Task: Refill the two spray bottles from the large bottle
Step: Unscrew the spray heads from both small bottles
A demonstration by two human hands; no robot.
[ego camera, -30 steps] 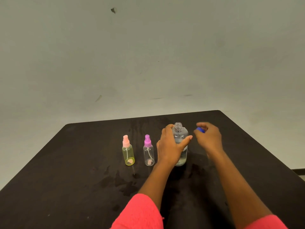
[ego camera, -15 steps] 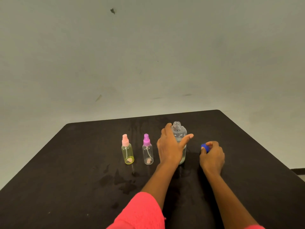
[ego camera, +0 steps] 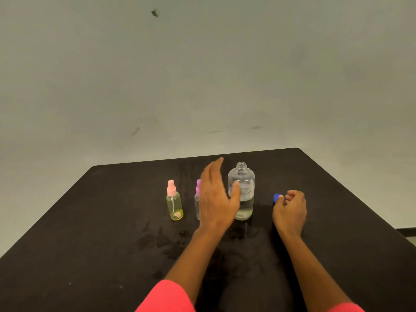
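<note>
The large clear bottle (ego camera: 243,190) stands uncapped and upright on the black table (ego camera: 90,233), partly filled. My left hand (ego camera: 216,199) hovers just left of it with fingers straight, off the bottle. It covers most of the purple-capped spray bottle (ego camera: 198,188). Further left stands the yellow spray bottle (ego camera: 174,202) with a pink cap. My right hand (ego camera: 290,210) rests on the table right of the large bottle and pinches the blue cap (ego camera: 278,197) at its fingertips.
Wet patches (ego camera: 162,242) darken the table in front of the spray bottles. The table's back edge (ego camera: 195,156) meets a plain grey wall. The right table edge runs diagonally past my right arm.
My left hand has let go of the large bottle and opened, shifting left in front of the purple-capped bottle. My right hand has lowered the blue cap to the table.
</note>
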